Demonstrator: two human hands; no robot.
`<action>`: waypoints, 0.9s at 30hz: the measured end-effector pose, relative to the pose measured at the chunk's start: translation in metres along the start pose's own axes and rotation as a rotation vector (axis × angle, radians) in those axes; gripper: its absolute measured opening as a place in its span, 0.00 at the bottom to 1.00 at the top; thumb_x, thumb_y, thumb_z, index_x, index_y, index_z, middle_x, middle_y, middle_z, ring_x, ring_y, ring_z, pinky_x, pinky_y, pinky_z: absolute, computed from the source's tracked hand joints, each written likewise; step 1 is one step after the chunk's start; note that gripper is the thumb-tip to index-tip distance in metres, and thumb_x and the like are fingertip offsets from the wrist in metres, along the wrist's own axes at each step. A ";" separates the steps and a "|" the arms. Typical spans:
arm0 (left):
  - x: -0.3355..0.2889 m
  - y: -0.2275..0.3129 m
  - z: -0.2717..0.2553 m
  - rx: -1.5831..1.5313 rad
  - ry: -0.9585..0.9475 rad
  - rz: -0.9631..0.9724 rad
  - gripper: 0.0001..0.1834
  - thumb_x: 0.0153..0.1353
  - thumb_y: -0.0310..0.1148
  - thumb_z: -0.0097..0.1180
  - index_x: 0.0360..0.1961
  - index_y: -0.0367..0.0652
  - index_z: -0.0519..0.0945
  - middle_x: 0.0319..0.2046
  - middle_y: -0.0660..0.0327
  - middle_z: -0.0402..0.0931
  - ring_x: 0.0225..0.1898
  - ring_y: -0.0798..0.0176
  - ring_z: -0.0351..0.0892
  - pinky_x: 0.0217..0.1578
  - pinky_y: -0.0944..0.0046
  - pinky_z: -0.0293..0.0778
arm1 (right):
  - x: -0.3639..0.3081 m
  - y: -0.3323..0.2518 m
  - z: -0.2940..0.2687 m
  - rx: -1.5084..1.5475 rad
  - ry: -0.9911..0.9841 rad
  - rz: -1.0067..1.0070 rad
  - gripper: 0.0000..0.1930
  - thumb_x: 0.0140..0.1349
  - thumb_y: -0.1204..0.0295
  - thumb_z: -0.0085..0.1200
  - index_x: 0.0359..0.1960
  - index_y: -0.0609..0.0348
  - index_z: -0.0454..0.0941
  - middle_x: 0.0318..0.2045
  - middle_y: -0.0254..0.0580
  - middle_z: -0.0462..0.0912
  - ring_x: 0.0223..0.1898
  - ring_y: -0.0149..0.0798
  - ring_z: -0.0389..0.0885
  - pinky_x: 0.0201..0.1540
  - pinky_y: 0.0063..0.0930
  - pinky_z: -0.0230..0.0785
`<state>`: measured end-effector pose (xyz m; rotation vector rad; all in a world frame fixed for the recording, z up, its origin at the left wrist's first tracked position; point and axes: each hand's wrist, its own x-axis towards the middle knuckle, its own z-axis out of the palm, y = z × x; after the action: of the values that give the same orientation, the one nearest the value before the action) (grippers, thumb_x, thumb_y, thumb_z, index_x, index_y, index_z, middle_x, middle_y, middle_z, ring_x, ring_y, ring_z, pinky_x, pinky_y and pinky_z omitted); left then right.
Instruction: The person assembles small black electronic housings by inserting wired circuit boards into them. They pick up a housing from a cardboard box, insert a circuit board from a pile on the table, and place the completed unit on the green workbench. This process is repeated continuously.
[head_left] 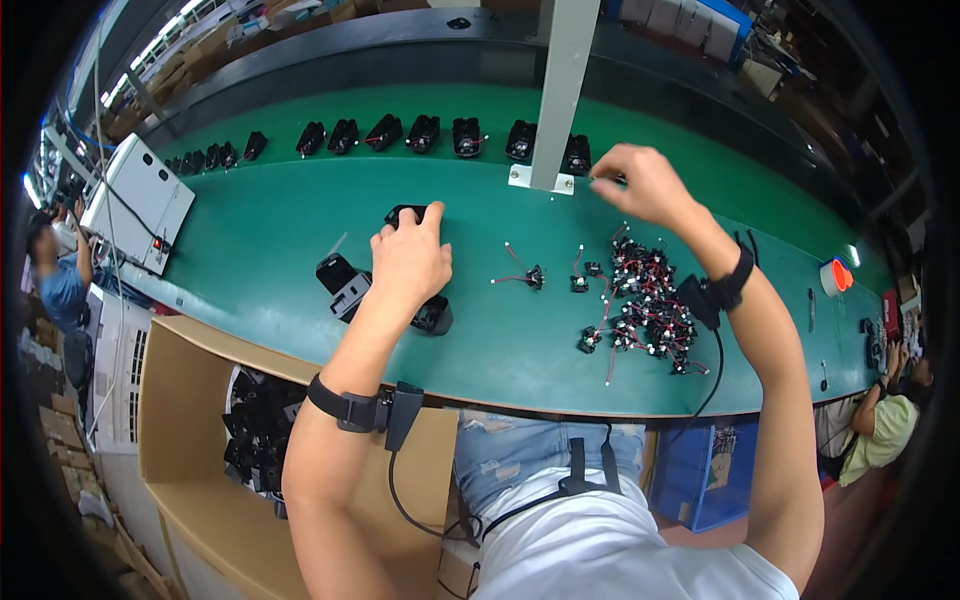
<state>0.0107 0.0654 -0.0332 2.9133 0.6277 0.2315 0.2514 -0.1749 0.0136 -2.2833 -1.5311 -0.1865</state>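
Observation:
My left hand [412,258] is closed over a black plastic housing [400,214] on the green worktable; the fingers hide much of it. Beside that wrist lie an open black-and-grey housing [343,284] and another black housing [434,316], partly covered by my hand. My right hand [645,185] is raised to the right of the grey post, its fingers curled and the thumb drawn in; whatever they hold, if anything, is hidden. Below it spreads a pile of small black parts with red wires [650,295]. A single wired part [535,277] lies left of the pile.
Several black housings [423,133] stand in a row on the green belt behind the table. A grey post [562,95] rises from the table's far edge. At lower left, a cardboard box [190,420] holds black parts. An orange-rimmed cup [836,275] stands right; co-workers sit or stand at both sides.

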 end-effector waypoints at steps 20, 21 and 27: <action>-0.005 0.015 -0.014 -0.287 -0.077 0.101 0.32 0.48 0.30 0.70 0.56 0.41 0.71 0.56 0.48 0.70 0.52 0.41 0.77 0.53 0.47 0.75 | -0.033 -0.083 0.003 0.791 -0.226 0.196 0.06 0.60 0.77 0.59 0.38 0.65 0.82 0.38 0.43 0.87 0.37 0.31 0.85 0.44 0.28 0.79; -0.007 0.021 -0.022 -0.372 -0.065 0.107 0.33 0.46 0.28 0.67 0.56 0.40 0.71 0.55 0.48 0.70 0.54 0.43 0.76 0.55 0.50 0.74 | -0.039 -0.082 0.000 0.865 -0.179 0.182 0.05 0.60 0.78 0.60 0.37 0.65 0.81 0.40 0.43 0.86 0.38 0.31 0.84 0.45 0.27 0.78; -0.016 0.045 -0.028 -0.766 0.000 0.426 0.34 0.41 0.25 0.62 0.56 0.39 0.73 0.55 0.51 0.72 0.57 0.49 0.74 0.59 0.56 0.71 | -0.063 -0.087 -0.011 1.116 -0.004 0.118 0.05 0.60 0.82 0.61 0.37 0.66 0.82 0.43 0.41 0.81 0.42 0.30 0.83 0.49 0.25 0.79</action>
<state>0.0085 0.0216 0.0003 2.2500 -0.0989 0.4109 0.1484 -0.2048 0.0244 -1.4343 -1.0494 0.5687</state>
